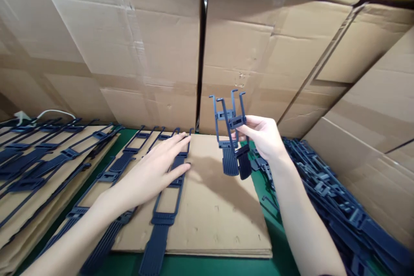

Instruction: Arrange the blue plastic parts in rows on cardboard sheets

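My right hand [260,133] grips two dark blue plastic frames [230,155], each with two hooked prongs and a ribbed flat tab. They are raised above the cardboard sheet [223,215], prongs up and tabs down. My left hand [161,164] lies flat with fingers stretched out over similar frames arranged in rows on the sheet. Its fingers touch or hover just over the upper end of a long frame [160,220]; contact is hard to tell. The hand and forearm hide parts of the frames beneath.
To the left, another cardboard stack [93,168] carries several more frames. A heap of loose frames [336,198] lies at the right on the green table surface [200,266]. Large cardboard boxes [155,51] stand like a wall behind. A white cable [56,112] runs at the back left.
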### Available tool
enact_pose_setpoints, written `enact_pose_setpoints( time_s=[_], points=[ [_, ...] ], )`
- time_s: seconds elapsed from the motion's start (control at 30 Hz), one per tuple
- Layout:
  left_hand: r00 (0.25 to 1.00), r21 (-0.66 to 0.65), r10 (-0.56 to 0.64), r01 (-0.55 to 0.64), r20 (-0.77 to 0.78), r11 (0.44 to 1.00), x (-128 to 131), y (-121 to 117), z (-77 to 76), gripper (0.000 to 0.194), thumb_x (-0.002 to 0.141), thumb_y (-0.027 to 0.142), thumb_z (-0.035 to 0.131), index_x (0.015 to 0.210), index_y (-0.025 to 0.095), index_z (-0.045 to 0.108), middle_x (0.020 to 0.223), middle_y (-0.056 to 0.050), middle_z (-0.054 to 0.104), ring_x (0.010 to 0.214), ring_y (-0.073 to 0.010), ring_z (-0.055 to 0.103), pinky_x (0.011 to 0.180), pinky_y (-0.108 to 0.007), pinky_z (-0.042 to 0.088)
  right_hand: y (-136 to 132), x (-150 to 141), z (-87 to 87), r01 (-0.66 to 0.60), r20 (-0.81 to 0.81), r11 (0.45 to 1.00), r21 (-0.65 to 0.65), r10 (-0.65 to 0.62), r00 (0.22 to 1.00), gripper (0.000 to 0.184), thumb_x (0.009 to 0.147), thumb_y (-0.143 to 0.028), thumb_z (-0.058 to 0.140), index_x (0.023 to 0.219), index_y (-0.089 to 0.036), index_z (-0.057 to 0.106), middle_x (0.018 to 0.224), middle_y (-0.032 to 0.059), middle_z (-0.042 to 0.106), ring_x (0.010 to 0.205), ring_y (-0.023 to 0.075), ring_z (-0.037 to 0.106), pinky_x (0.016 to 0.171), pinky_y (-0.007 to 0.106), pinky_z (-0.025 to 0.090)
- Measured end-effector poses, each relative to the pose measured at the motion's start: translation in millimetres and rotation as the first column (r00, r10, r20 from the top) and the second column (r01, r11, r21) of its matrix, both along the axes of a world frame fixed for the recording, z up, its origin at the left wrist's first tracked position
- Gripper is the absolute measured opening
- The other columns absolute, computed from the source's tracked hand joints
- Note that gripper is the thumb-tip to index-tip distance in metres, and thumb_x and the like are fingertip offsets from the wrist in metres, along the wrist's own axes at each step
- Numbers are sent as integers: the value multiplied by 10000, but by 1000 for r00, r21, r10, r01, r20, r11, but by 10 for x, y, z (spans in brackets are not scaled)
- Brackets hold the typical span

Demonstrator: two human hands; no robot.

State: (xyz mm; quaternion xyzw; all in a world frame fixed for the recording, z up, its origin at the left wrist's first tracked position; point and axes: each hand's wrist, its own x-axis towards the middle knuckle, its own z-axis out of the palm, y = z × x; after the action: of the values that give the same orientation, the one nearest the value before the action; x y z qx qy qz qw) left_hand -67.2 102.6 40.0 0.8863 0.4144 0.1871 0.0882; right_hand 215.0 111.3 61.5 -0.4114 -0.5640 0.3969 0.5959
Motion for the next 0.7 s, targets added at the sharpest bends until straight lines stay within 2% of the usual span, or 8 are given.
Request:
enact_pose_setpoints(
  time_s=[0.07,0.17,0.27,0.33,0.47,0.57,0.63,0.7],
  points=[
    [981,-136,41,-15,191,991,119,-38,118,662,894,467,462,1469,247,217,1484,-58,310,1351,-223,316,1128,-421,254,-7,-130,-53,-115,-33,992,-48,113,993,254,696,-321,749,851,-127,697,759,61,670,612,150,634,581,289,554],
    [869,-386,96,115,485,915,261,-74,146,699,882,421,502,1466,217,175,1344,-119,482,1136,-214,554,933,-373,495,-36,-314,-108,-276,-92,954,-114,266,960,235,708,-311,742,863,-143,693,758,52,667,621,147,627,614,322,559],
    [783,-580,181,263,595,771,314,-91,124,589,869,385,522,1371,169,303,936,-91,653,747,-197,675,593,-313,578,-73,-453,-130,-370,-128,916,-156,353,927,217,716,-296,737,863,-144,688,752,45,662,614,137,623,626,320,559],
    [757,-633,230,294,612,716,295,-80,131,437,861,359,528,1219,135,417,686,-23,613,557,-178,651,494,-284,555,-89,-479,-132,-367,-136,915,-166,348,928,224,734,-307,723,874,-137,684,770,54,668,612,138,633,616,306,561],
    [692,-599,293,247,659,762,171,9,162,311,811,341,574,1010,136,450,593,8,584,460,-166,621,445,-262,538,-123,-347,-100,-375,-135,905,-199,354,925,240,792,-354,668,879,-131,659,798,65,675,556,130,640,519,231,543],
    [695,-587,320,180,644,789,73,85,163,311,802,353,584,980,132,456,494,26,557,428,-170,609,428,-244,525,-167,-221,-54,-559,-116,795,-233,548,828,341,850,-458,567,980,-153,644,747,50,665,397,94,566,317,160,409],
    [702,-579,326,149,633,801,33,113,157,300,810,355,577,966,123,468,455,26,546,420,-166,606,426,-220,512,-188,-211,-40,-617,-28,747,-246,631,775,410,869,-509,507,1028,-153,635,738,56,667,329,72,505,250,143,304],
    [692,-569,328,144,643,810,20,120,150,297,809,354,577,958,119,472,472,10,571,421,-163,608,423,-204,502,-193,-274,-55,-561,133,776,-287,613,779,416,869,-498,511,1037,-137,634,768,77,678,322,53,482,251,133,255]
  ],
)
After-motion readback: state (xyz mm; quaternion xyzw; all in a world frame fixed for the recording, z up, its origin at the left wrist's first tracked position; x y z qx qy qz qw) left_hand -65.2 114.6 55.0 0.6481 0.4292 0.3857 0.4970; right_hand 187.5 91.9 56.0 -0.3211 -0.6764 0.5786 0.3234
